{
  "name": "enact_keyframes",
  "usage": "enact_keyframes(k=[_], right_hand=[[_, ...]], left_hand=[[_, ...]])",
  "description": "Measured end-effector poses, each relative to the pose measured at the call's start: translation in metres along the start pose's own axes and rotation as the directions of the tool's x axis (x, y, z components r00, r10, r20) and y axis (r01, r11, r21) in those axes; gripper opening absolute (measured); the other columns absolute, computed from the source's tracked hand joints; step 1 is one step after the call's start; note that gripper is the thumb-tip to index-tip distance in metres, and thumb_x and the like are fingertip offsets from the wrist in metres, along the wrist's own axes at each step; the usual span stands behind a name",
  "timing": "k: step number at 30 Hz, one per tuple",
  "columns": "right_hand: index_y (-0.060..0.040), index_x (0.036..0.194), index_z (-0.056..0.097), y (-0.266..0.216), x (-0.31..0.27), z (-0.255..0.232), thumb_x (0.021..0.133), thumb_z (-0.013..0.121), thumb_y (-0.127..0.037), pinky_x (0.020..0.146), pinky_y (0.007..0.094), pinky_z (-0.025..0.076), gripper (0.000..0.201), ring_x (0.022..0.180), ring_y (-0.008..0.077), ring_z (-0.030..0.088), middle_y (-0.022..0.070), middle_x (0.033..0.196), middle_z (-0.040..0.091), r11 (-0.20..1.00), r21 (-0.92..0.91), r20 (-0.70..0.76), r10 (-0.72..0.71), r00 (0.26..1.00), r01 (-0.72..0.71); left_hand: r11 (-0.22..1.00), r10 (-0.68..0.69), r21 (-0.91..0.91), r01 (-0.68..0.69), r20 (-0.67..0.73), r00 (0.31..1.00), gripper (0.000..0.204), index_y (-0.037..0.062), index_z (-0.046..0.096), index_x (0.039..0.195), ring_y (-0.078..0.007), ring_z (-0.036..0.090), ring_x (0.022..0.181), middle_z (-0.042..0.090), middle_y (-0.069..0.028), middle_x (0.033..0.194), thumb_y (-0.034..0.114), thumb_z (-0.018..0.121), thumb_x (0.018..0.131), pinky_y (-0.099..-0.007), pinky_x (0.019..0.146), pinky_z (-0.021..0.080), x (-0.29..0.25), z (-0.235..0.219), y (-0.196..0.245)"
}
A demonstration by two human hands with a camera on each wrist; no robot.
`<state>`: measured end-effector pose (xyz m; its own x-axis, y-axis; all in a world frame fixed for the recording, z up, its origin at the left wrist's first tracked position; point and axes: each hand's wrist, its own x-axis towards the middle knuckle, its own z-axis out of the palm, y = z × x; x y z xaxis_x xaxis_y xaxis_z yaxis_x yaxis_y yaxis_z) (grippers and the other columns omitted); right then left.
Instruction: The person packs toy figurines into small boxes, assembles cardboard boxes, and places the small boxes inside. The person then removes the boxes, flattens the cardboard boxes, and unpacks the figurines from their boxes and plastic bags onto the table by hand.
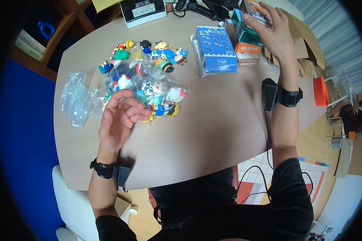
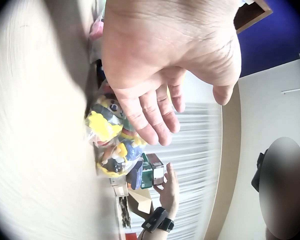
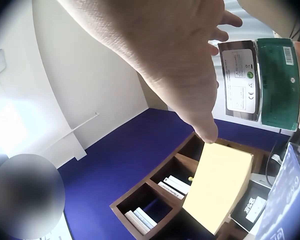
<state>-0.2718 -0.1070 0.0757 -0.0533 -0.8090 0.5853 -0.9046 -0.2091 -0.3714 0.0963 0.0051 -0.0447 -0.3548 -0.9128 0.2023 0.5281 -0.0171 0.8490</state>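
One dark box with a white label stands at the upper right of the head view, atop one green box. The right hand is at that dark box, its grip released, fingers and thumb spread; I cannot tell whether they touch it. Below the green box are two BRICKS boxes, one orange and one brown, and just left of the stack stands one blue YNP box. At centre left, the left hand is palm up with its grip released, fingers loosely bent and holding nothing, near a pile of bagged figures, too jumbled to count. More loose figures lie behind, overlapping. One crumpled clear bag lies at the left of the surface. One white-and-black device stands at top centre, and one opened cardboard box at the far upper right.
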Motion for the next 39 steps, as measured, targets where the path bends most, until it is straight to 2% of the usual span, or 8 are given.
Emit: enact_keyframes(k=[3, 5, 8, 18, 28, 31, 33, 39], right_hand=[[-0.0046, 0.131, 0.052, 0.001, 0.0, 0.004, 0.08, 0.071, -0.046, 0.101, 0.0402, 0.043, 0.068, 0.121, 0.0379, 0.05, 0.0256, 0.133, 0.045, 0.998, -0.025, 0.005, 0.057, 0.998, -0.057], [-0.0102, 0.127, 0.057, 0.043, 0.01, 0.027, 0.07, 0.078, -0.055, 0.089, 0.038, 0.051, 0.075, 0.114, 0.0303, 0.057, 0.0182, 0.126, 0.052, 0.982, -0.111, -0.074, -0.161, 0.984, 0.153], [-0.0092, 0.124, 0.058, 0.034, 0.006, 0.031, 0.063, 0.084, -0.051, 0.09, 0.0387, 0.051, 0.078, 0.11, 0.032, 0.058, 0.0191, 0.134, 0.043, 0.998, -0.058, 0.014, -0.031, 0.999, 0.031], [-0.0072, 0.121, 0.054, 0.032, 0.004, 0.012, 0.065, 0.086, -0.039, 0.084, 0.0365, 0.052, 0.072, 0.101, 0.0261, 0.058, 0.0153, 0.12, 0.048, 0.999, 0.036, 0.161, -0.021, 0.987, 0.016], [-0.0052, 0.125, 0.054, -0.023, -0.012, 0.0, 0.078, 0.075, -0.039, 0.093, 0.0364, 0.046, 0.062, 0.11, 0.0268, 0.056, 0.0172, 0.125, 0.051, 0.936, 0.21, -0.027, -0.282, 0.959, 0.281], [-0.0061, 0.121, 0.06, -0.049, -0.032, 0.016, 0.08, 0.069, -0.051, 0.09, 0.0374, 0.047, 0.062, 0.106, 0.0306, 0.062, 0.0157, 0.111, 0.064, 0.949, 0.267, 0.091, -0.195, 0.977, 0.165], [-0.0079, 0.124, 0.06, -0.05, -0.045, 0.037, 0.076, 0.071, -0.055, 0.096, 0.0405, 0.046, 0.068, 0.118, 0.0346, 0.055, 0.0184, 0.128, 0.055, 0.976, 0.018, 0.299, -0.214, 0.93, 0.218], [-0.0083, 0.131, 0.053, -0.038, -0.053, 0.07, 0.077, 0.07, -0.045, 0.099, 0.0422, 0.045, 0.067, 0.123, 0.0383, 0.049, 0.0205, 0.138, 0.045, 0.95, -0.118, 0.335, -0.237, 0.912, 0.29]], left_hand=[[1.0, -0.004, -0.001, 0.004, -0.009, 1.0, 0.068, 0.0007, 0.042, 0.132, -0.0295, 0.066, 0.103, 0.062, -0.0166, 0.107, 0.056, 0.049, 0.094, -0.0393, 0.091, 0.053, 0.0, 0.001, 0.0], [1.0, -0.008, -0.003, 0.008, 0.02, 1.0, 0.066, 0.0016, 0.041, 0.133, -0.0299, 0.064, 0.103, 0.061, -0.0157, 0.108, 0.055, 0.048, 0.095, -0.0393, 0.091, 0.052, 0.0, 0.001, 0.001], [1.0, -0.008, -0.002, 0.009, 0.05, 0.999, 0.064, 0.0027, 0.039, 0.135, -0.0302, 0.063, 0.104, 0.06, -0.0147, 0.11, 0.053, 0.046, 0.096, -0.0391, 0.092, 0.05, 0.0, 0.0, 0.001], [1.0, -0.011, 0.006, 0.011, 0.056, 0.998, 0.062, 0.0034, 0.04, 0.135, -0.0296, 0.062, 0.105, 0.059, -0.0142, 0.11, 0.053, 0.044, 0.097, -0.0389, 0.092, 0.05, 0.001, 0.0, 0.002], [1.0, 0.017, 0.016, -0.017, -0.009, 1.0, 0.063, -0.0009, 0.045, 0.127, -0.0286, 0.068, 0.096, 0.065, -0.0156, 0.095, 0.054, 0.046, 0.096, -0.0385, 0.087, 0.054, 0.0, 0.0, 0.0], [0.997, -0.069, 0.028, 0.065, 0.165, 0.984, 0.059, -0.0028, 0.052, 0.116, -0.0276, 0.07, 0.088, 0.067, -0.0155, 0.083, 0.052, 0.046, 0.096, -0.038, 0.082, 0.055, -0.003, -0.008, 0.002], [0.976, -0.215, 0.073, 0.203, 0.255, 0.943, 0.056, -0.0031, 0.056, 0.106, -0.0267, 0.07, 0.082, 0.068, -0.0173, 0.081, 0.051, 0.048, 0.096, -0.0374, 0.08, 0.056, -0.004, -0.002, 0.005], [0.904, -0.423, 0.206, 0.374, 0.307, 0.853, 0.065, -0.0054, 0.053, 0.125, -0.0271, 0.069, 0.093, 0.07, -0.0199, 0.095, 0.05, 0.058, 0.091, -0.0374, 0.087, 0.053, -0.006, 0.012, 0.008]])
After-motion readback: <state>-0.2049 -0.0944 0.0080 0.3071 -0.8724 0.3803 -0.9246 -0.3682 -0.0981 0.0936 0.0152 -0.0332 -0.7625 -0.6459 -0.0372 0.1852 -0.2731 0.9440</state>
